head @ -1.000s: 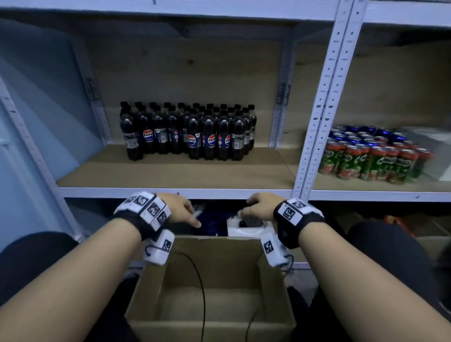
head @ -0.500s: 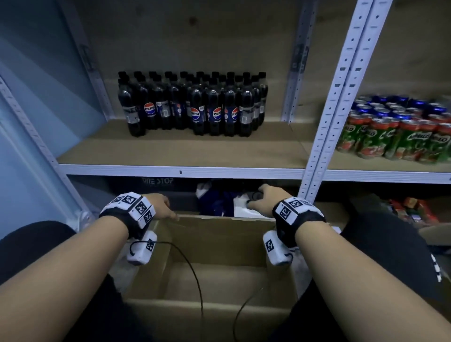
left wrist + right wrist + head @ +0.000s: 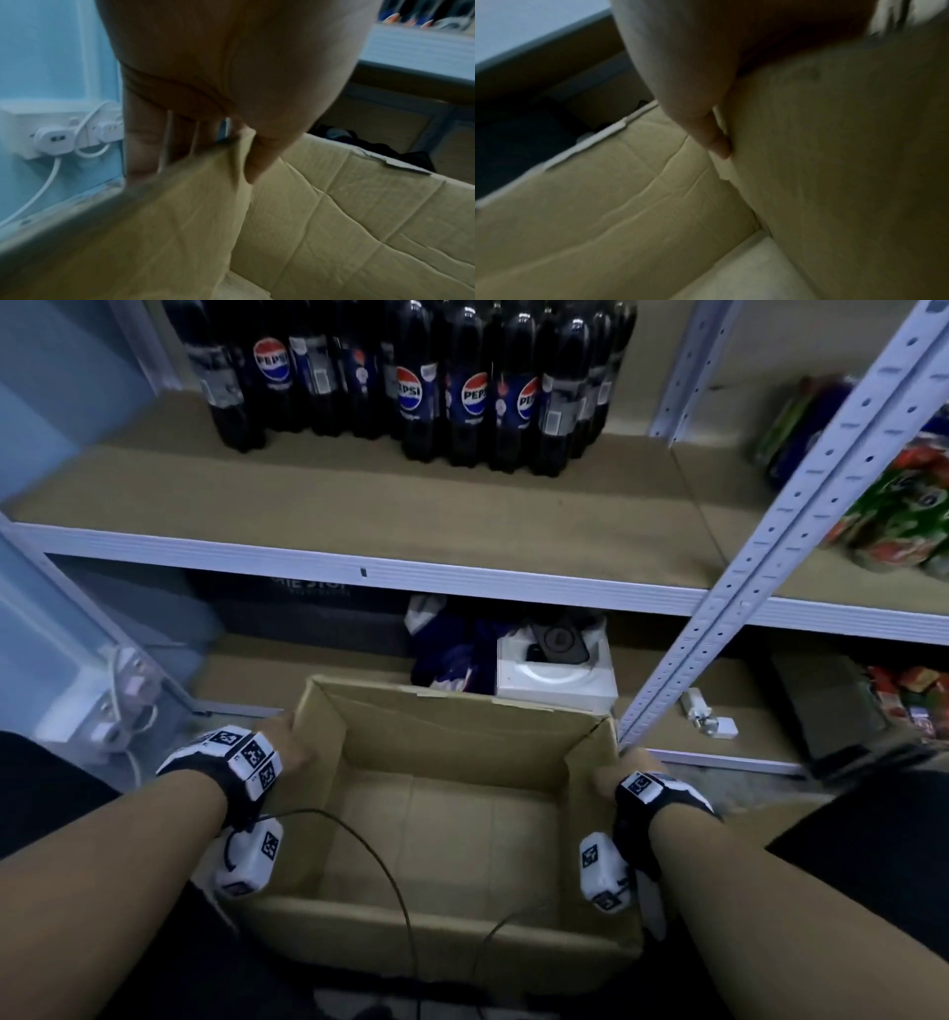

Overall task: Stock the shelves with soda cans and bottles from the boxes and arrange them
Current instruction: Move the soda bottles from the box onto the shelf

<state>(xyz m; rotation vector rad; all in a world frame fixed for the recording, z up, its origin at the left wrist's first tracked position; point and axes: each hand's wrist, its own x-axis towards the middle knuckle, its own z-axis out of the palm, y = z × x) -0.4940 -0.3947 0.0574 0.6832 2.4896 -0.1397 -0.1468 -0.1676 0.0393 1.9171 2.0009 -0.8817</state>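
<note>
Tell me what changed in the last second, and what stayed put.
Both hands drew back from the items on the bottom shelf and took hold of the empty cardboard box: the left hand now pinches its left wall, the right hand grips its right wall. The camera tilted downward. The Pepsi bottles, the cans and the white box stayed where they were.

On the bottom level I see a white square box with a black device on top, touching crumpled dark blue cloth. White plugs with cables sit along the pale blue wall.
</note>
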